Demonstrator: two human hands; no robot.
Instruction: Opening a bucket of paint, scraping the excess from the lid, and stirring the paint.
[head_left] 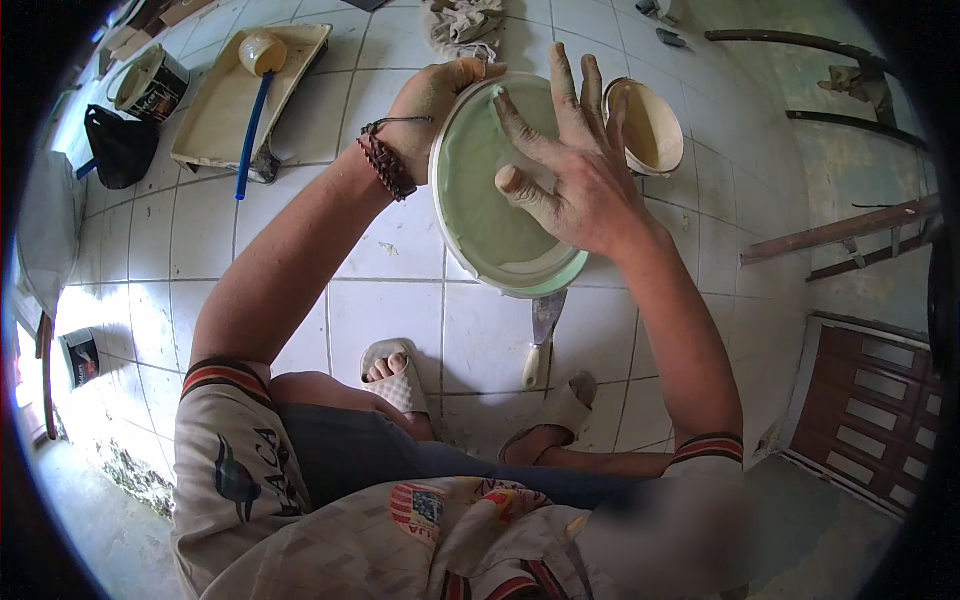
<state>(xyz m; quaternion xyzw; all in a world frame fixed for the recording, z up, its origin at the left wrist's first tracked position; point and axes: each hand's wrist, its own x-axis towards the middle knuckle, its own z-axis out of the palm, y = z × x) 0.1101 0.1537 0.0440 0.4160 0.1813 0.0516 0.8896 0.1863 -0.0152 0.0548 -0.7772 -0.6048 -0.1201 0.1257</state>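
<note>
A round, pale-rimmed tub (pixel 465 215) with a light green face stands in front of me. I cannot tell whether the green face is a smeared lid or the contents. My left hand (pixel 425 105) grips the tub's far left edge, its fingers partly hidden behind the rim. Over the green face my right hand (pixel 580 165) is spread, fingers apart and coated with pale dust; a fingertip is near the far left rim with a green dab beside it. A putty knife (pixel 538 350) with a white handle lies at the tub's near side, its blade tip hidden.
Right of the tub sits a cream-stained bucket (pixel 665 130). At the left, a paint tray (pixel 205 130) holds a blue-handled roller (pixel 252 130), near a black bag (pixel 120 150) and a bucket (pixel 160 80). A cloth (pixel 460 25) lies beyond; wooden frame pieces (pixel 850 235) stand right.
</note>
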